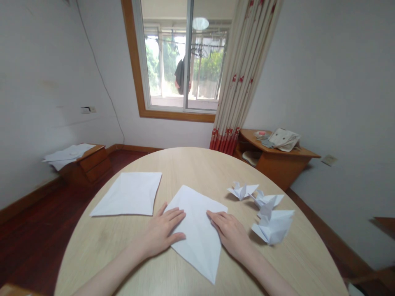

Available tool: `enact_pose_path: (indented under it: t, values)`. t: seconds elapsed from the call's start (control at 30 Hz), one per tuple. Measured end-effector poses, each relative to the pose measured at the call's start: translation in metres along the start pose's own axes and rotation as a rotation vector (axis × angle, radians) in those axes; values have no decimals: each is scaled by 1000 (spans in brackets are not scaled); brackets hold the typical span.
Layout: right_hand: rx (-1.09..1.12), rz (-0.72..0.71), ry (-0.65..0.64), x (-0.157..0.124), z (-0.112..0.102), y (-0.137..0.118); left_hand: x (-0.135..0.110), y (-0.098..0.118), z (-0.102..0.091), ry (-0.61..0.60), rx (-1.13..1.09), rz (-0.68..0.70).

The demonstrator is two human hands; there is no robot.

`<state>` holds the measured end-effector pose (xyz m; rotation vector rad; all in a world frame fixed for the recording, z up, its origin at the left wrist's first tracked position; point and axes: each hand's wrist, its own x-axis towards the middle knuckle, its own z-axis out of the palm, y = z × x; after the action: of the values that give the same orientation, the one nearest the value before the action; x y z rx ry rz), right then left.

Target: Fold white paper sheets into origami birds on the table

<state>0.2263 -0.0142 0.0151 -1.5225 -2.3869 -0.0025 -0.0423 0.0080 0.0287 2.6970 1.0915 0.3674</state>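
Note:
A white sheet of paper (196, 234) lies turned cornerwise on the round table, with faint creases across it. My left hand (165, 228) rests flat on its left side, fingers stretched out and thumb apart. On the right edge of the same sheet lies my right hand (226, 230), its fingers extended and lying flat near the right corner. Neither hand grips anything. Both palms hide parts of the sheet's edges.
To the left is a white paper stack or sheet (129, 195). Several folded paper cranes (274, 226) stand at the right on the wooden table (197, 158). Beyond it are a corner desk (277, 164), a low cabinet (95, 162) and a curtain (237, 90) beside the window.

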Motion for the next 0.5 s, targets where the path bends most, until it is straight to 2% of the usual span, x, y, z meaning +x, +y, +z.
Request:
enact_pose_path:
  t: [0.13,0.3,0.5]
  values:
    - [1,38,21,0,-7,-3,0,0,2,-25,37,-3]
    - [28,-66,51,-1,-10,-3,0,-3,7,15,83,9]
    - [-77,-93,23,-3,-15,-4,2,-7,11,58,131,-12]
